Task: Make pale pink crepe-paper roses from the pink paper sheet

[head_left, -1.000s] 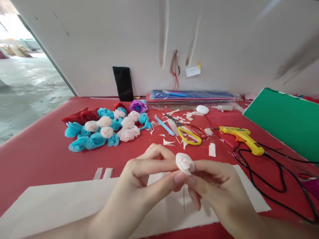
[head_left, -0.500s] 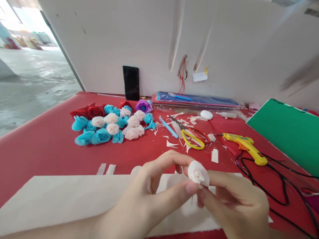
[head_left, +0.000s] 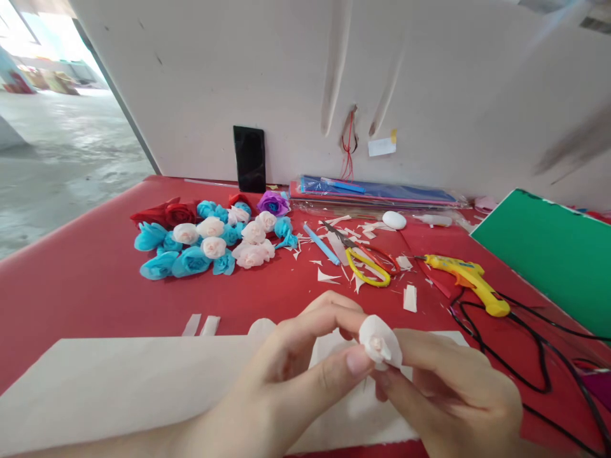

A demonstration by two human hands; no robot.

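Note:
A small white paper flower (head_left: 379, 343) with a curled centre is held between both hands, above a pale paper sheet (head_left: 143, 375). My left hand (head_left: 305, 362) pinches its left side between thumb and fingers. From the right, my right hand (head_left: 443, 381) closes thumb and fingers on its lower edge. A thin stem shows faintly below the flower, mostly hidden by the fingers. Just behind my left hand, a rounded white paper piece (head_left: 261, 327) lies at the sheet's far edge.
Paper flowers (head_left: 210, 238) in blue, white, red and purple cluster at the back left. Scissors (head_left: 367, 266), a blue pen (head_left: 321, 244) and paper scraps lie mid-table. A yellow glue gun (head_left: 470, 280) with black cable (head_left: 539, 343) and a green board (head_left: 554, 254) are on the right. A phone (head_left: 249, 159) leans behind.
Both hands stay on the flower, which has dipped slightly and turned a little. Fingers of my left hand have shifted a bit. The view has moved very slightly.

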